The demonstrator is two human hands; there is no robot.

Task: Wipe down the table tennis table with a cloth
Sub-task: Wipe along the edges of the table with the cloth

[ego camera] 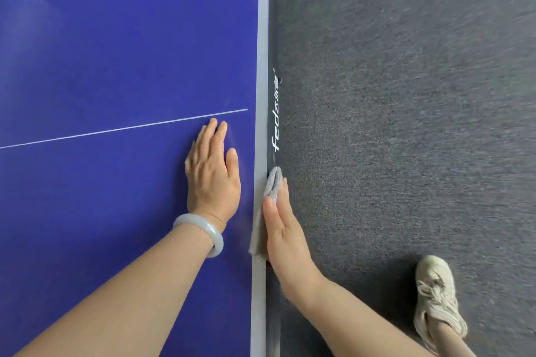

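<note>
Right hand (285,240) presses cloth (274,182) against table edge (262,66).

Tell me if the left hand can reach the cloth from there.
Probably yes: the left hand lies flat near the table edge; the cloth, under the right hand, is just over it, nothing between.

An indoor games room or sports hall: a blue table tennis surface (116,66) with a white centre line (124,128) and pale edge band (262,38) fills the nine o'clock side; grey short-pile carpet (406,95) covers the floor toward three o'clock.
</note>
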